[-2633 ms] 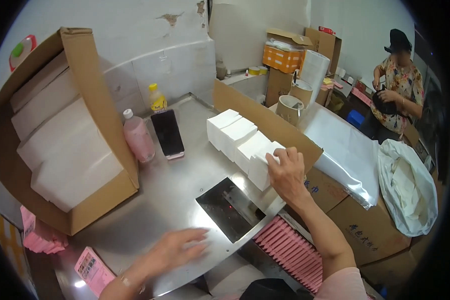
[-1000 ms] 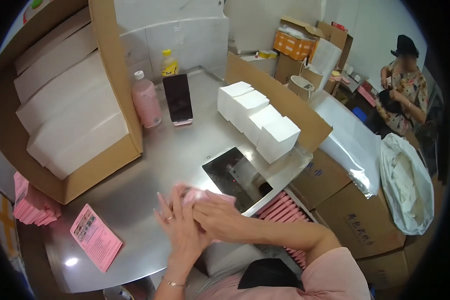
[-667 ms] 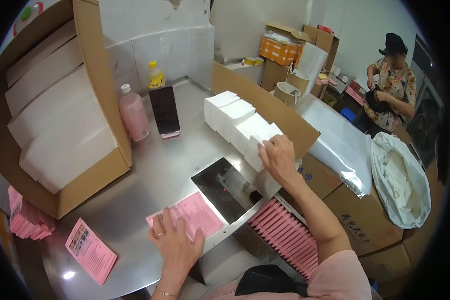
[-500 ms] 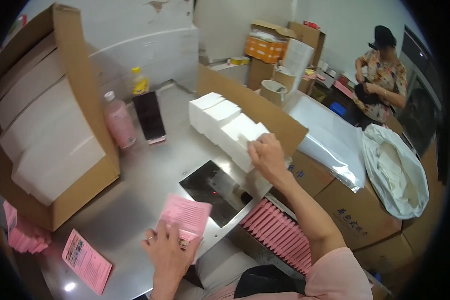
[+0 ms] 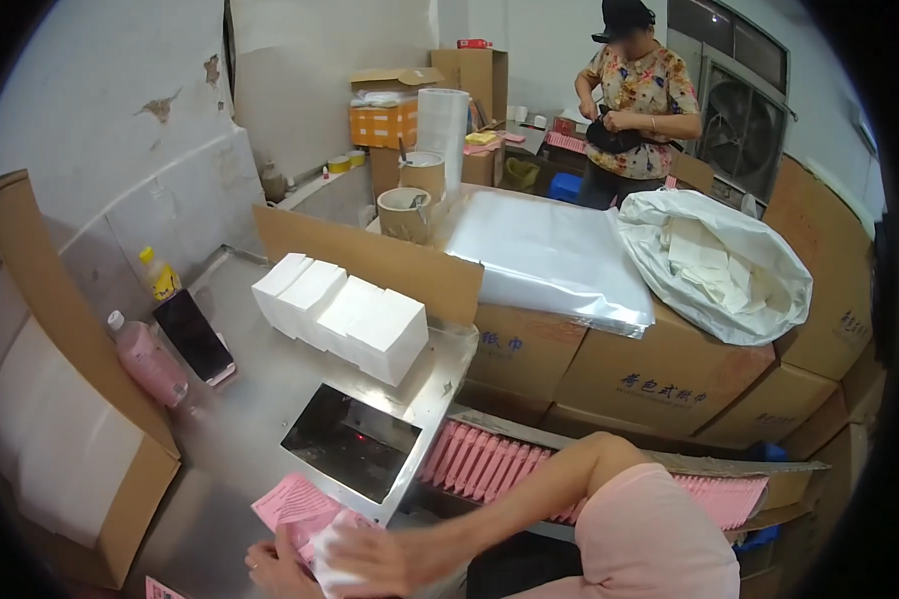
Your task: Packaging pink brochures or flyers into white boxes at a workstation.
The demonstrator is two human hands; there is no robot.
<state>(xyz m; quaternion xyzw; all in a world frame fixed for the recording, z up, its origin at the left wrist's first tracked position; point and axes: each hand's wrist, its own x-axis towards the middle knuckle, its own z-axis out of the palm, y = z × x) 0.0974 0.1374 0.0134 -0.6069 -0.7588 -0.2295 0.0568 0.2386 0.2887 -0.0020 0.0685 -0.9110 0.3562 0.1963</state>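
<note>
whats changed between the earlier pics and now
The right hand has left the row of white stacks and come down toward the person with white tissue, now at the pink packet. The left hand still holds that packet. The view has swung right. The stacks, phone and pink bottle stayed put.

Shiny metal table, matt paper stacks, glossy film

Head fisheye looking down across worktable; hands close, low, detail there seemingly blurred.
</note>
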